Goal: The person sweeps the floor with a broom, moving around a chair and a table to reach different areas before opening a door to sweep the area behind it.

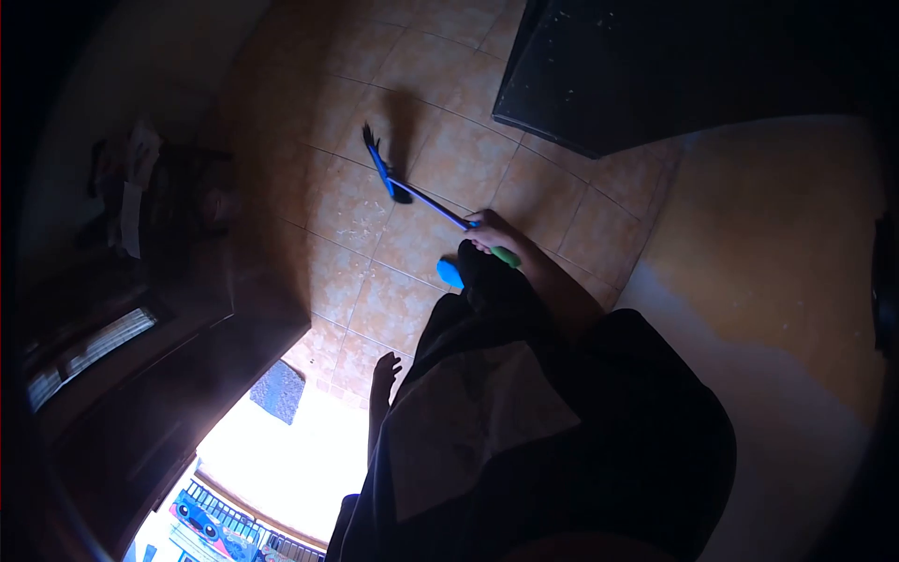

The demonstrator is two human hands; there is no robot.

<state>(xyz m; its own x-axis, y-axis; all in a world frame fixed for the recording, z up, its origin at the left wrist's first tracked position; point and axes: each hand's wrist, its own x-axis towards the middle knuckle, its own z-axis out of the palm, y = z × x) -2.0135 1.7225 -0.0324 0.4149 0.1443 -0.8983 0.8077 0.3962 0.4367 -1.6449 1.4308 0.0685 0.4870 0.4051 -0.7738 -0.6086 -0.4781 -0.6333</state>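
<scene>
My right hand [492, 232] is wrapped round the handle of a broom [426, 199], close to its green end. The broom reaches out over the tiled floor [449, 140], and its blue head with dark bristles is at or just above the tiles. My left hand [386, 367] hangs by my side, fingers apart, with nothing in it. Beyond my dark clothing, a bright blue slipper [449, 273] shows on the floor. Pale bits of debris [361, 225] lie scattered near the broom head.
A large dark piece of furniture [581, 75] stands at the upper right, beside a pale wall [768, 253]. To the left is dark wooden furniture or a door [187, 375]. Bright light comes through an opening at lower left, where a grey-blue mat [277, 391] lies.
</scene>
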